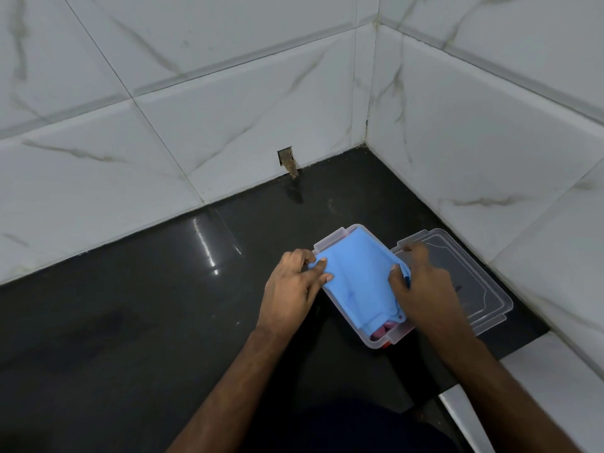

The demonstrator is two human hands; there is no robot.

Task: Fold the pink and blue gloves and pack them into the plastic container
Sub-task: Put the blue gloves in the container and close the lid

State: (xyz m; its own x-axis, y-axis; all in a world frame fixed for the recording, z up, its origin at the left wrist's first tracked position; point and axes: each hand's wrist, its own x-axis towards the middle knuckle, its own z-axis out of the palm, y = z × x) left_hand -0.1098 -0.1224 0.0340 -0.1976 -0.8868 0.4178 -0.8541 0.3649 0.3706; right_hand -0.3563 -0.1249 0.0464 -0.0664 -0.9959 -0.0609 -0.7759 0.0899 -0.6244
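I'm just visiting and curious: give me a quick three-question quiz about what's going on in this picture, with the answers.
1. True or false: the blue glove lies in the plastic container.
2. Where is the clear lid? A) on the container B) on the counter beside it, on the right C) held in the air
3. What colour shows beneath the blue glove at the container's near end?

Key: 1 true; both the left hand and right hand touch the glove. 2 B. 3 pink, the pink glove.
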